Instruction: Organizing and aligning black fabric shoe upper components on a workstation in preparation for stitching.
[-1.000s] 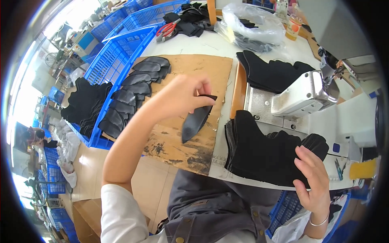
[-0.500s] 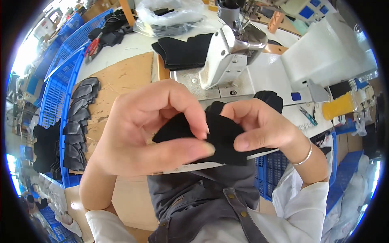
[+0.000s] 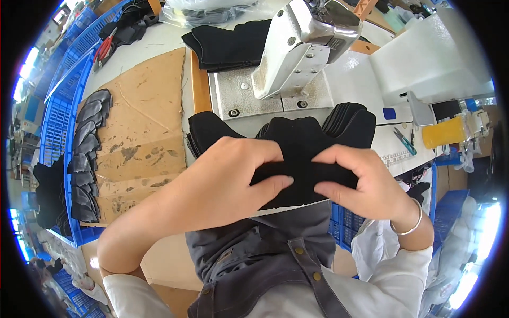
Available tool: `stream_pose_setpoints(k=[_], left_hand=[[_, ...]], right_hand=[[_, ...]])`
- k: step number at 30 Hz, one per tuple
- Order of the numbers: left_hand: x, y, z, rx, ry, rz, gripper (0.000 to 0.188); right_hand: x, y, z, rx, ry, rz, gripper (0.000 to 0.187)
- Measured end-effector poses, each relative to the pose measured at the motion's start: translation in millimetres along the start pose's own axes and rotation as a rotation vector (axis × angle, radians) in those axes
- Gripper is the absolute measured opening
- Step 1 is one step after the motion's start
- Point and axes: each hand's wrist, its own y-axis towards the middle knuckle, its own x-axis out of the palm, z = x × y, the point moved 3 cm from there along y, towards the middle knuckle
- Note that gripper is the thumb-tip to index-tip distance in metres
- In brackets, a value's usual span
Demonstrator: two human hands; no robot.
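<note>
Where left hand [image 3: 230, 177] faces right hand [image 3: 371, 183], black fabric [image 3: 301, 172] lies between.

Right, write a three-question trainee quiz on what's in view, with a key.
1. True or false: a bangle circles the right wrist.
2. Multiple choice: the left hand and right hand are both over which thing?
A) the plastic bag
B) the black stack
C) the red-handled tool
3. Short answer: what colour is the crate just left of the cardboard?

Key: 1. True. 2. B. 3. Blue.
</note>
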Motion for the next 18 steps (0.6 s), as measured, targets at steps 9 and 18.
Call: stream_pose_setpoints(k=[9, 18], left_hand=[[3.8, 1.5, -4.7, -0.064, 0.100, -0.027, 0.033], [7.1, 0.0, -6.6, -0.046, 0.124, 0.008, 0.033]], right_hand=[[1.1, 5.1, -2.3, 0.047, -0.058, -0.058, 0.032], [2.7, 3.8, -4.4, 0.010, -0.096, -0.062, 0.034]])
